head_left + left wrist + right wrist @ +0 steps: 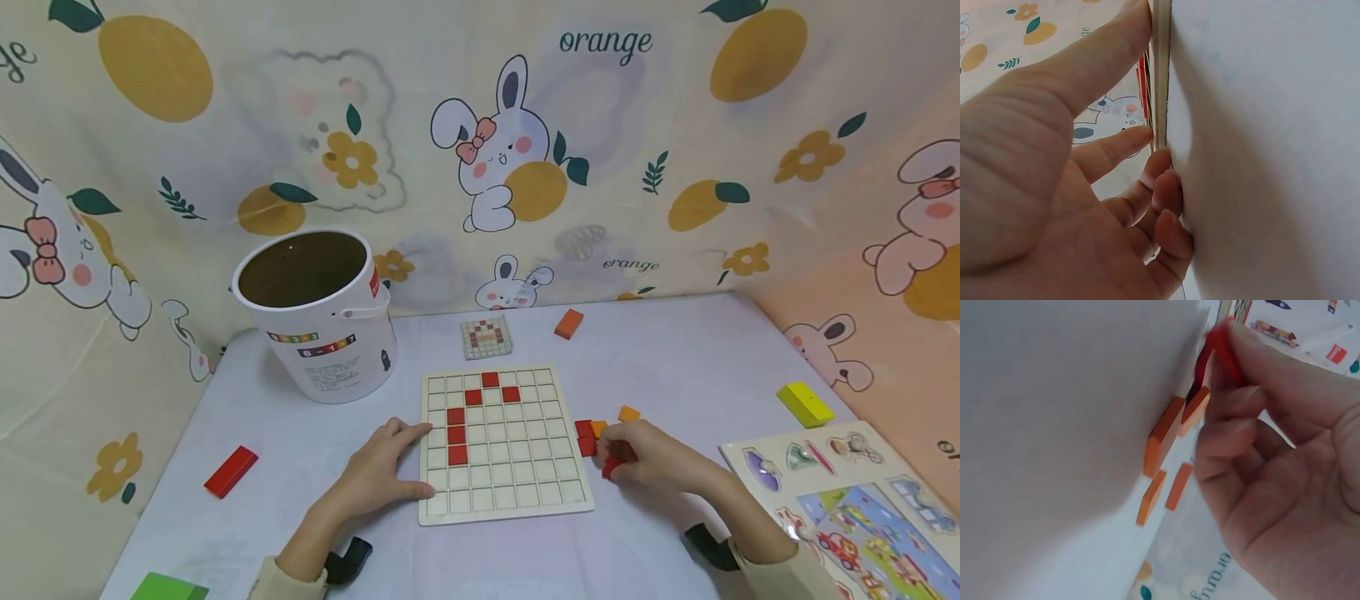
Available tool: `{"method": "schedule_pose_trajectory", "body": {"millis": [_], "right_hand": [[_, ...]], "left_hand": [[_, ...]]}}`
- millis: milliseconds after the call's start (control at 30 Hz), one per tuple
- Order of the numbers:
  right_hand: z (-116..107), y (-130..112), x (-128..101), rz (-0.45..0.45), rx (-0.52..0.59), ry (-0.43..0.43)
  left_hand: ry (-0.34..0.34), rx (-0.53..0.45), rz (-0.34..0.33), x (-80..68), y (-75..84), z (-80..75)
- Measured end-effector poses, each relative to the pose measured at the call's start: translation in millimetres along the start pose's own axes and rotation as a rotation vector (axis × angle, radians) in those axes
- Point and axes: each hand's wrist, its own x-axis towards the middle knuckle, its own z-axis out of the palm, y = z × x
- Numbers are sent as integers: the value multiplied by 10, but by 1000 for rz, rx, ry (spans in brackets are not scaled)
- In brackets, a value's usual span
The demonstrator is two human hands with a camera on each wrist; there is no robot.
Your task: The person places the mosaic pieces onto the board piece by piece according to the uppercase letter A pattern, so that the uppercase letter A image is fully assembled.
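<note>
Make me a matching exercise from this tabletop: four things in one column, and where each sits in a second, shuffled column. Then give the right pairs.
Things:
1. white bucket
2. yellow block
3. small pattern card
4. long red block

Places:
A. just behind the grid board, toward the curtain
B. near the table's right edge, behind the picture puzzle
C. on the table to the left of the left hand
D. at the back left of the table, open side up

Pairs: 1-D, 2-B, 3-A, 4-C
</note>
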Motion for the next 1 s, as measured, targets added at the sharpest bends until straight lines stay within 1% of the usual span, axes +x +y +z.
{"method": "schedule_pose_trajectory", "body": {"millis": [100, 267, 367, 567, 700, 867, 1000], "right_hand": [[-37, 2, 151, -18, 63, 18], [-60, -65, 505, 6, 150, 73], [-57, -117, 720, 8, 144, 92], [-18, -157, 1064, -6, 101, 77], [24, -137, 1160, 23, 83, 51], [42, -147, 1155, 62, 38, 44], [59, -156, 1136, 85, -18, 63]], "left_hand": [[3, -1, -8, -1, 16, -11], [5, -9, -9, -7, 36, -27], [1, -8, -1, -6, 27, -27], [1, 1, 4, -10, 9, -23], [-4, 1, 5, -2, 11, -18], [-2, 5, 10, -3, 19, -12], [1, 2, 9, -1, 19, -6]]}}
